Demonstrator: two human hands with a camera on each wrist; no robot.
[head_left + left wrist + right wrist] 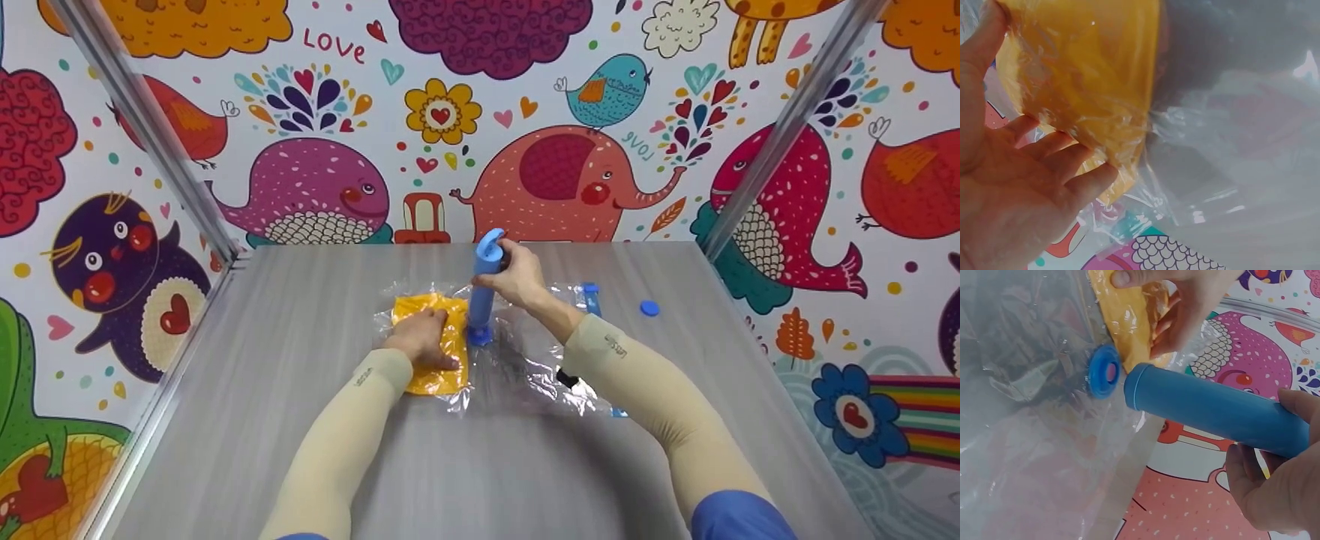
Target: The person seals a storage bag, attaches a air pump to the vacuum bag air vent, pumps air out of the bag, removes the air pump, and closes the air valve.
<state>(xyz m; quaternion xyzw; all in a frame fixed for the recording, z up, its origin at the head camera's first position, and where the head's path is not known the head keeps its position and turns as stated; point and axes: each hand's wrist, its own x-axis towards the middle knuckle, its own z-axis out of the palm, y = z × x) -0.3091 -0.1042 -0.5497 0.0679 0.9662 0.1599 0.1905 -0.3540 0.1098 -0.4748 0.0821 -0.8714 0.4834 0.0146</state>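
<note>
A blue hand pump (pixel 484 289) is held nearly upright by my right hand (pixel 517 277), thumb and fingers curled round its upper part. Its lower end hangs just beside the round blue valve (pixel 1105 371) of a clear plastic storage bag (pixel 517 375), with a small gap showing in the right wrist view. Inside the bag's left part lies a folded yellow item (pixel 431 382); its exact kind is hidden by the glossy plastic. My left hand (pixel 421 336) rests spread on that yellow item, fingertips and thumb touching the plastic (pixel 1072 73).
A small blue round cap (pixel 649 308) lies on the grey table (pixel 300 450), right of the bag. A blue zip slider (pixel 592 288) sits at the bag's right edge, by its blue strip. Patterned walls and metal posts border the table.
</note>
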